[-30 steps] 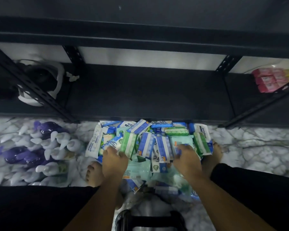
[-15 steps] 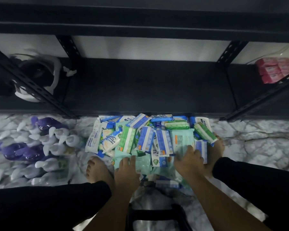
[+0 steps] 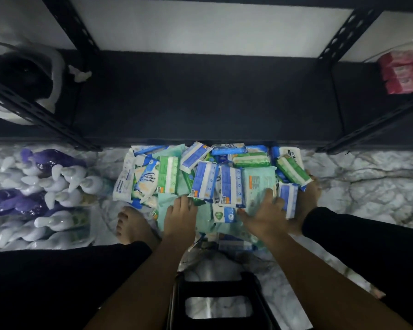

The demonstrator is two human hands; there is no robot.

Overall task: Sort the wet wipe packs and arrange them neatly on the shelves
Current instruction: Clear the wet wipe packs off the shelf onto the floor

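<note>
Crouching over a heap of wet wipe packs (image 3: 212, 182) on the marble floor (image 3: 367, 186), a person works with both hands low in front of a black shelf (image 3: 200, 96). The heap's far edge runs along the shelf's front lip, its left and right flanks are hemmed in by the left foot (image 3: 131, 225) and right foot (image 3: 308, 194), and its near edge ends just short of a black stool (image 3: 217, 301). A wide stretch of dark shelf board shows between the two perforated uprights (image 3: 343, 34). Floor is visible to the right of the heap, while a pile of white and purple bottles (image 3: 45, 186) takes up the floor to the left. The left hand (image 3: 180, 215) lies flat, fingers straight, on a pale green pack, its fingertips meeting the blue-and-white packs (image 3: 231, 186). These stand with their long axes pointing toward the shelf, as does an upright green pack (image 3: 168, 175). The right hand (image 3: 265, 215) rests with fingers spread on a large mint pack (image 3: 260, 182), pinching nothing that can be seen. Another green pack (image 3: 250, 160) lies crosswise, parallel to the shelf edge, and a third (image 3: 293, 172) sits diagonally against the right foot. Pink packs (image 3: 403, 70) sit in the neighbouring bay to the right.
</note>
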